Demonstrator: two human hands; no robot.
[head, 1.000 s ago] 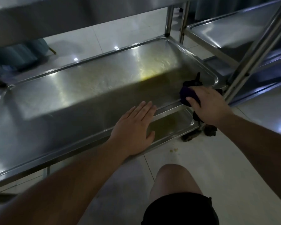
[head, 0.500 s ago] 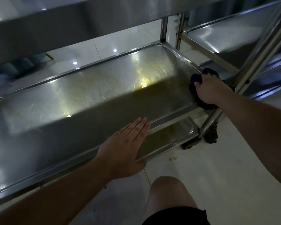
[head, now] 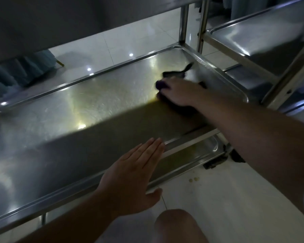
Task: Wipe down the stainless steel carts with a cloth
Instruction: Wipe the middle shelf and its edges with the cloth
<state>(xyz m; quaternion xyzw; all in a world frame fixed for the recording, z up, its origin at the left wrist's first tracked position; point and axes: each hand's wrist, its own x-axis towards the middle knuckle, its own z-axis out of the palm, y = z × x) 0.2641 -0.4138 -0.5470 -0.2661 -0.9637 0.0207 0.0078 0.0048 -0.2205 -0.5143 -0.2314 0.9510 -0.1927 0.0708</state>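
Wiping is under way on the middle shelf (head: pixel 98 109) of a stainless steel cart. The right hand (head: pixel 181 92) presses a dark cloth (head: pixel 172 74) flat on the steel near the shelf's far right corner; its fingers (head: pixel 166 88) are closed over the cloth's bunched edge, and a loose tail of fabric sticks up beyond them. The left hand (head: pixel 130 178) rests palm down on the shelf's near rim, fingers straight and pressed together, apparently steadying the cart.

The shelf's left stretch and shadowed near half seem yet to be covered, so the next move likely calls for a long sweep leftward with the cloth kept flat under the palm.

An upper shelf (head: pixel 77 20) hangs low overhead and limits how high the arm can lift. A lower shelf (head: pixel 197 153) shows beneath the near rim. The cart's upright posts (head: pixel 183 23) stand at the far right corner, and a second cart (head: pixel 263 42) stands just beside it on the right. A bare knee (head: pixel 175 225) is at the bottom edge, above pale floor tiles (head: pixel 226 199).
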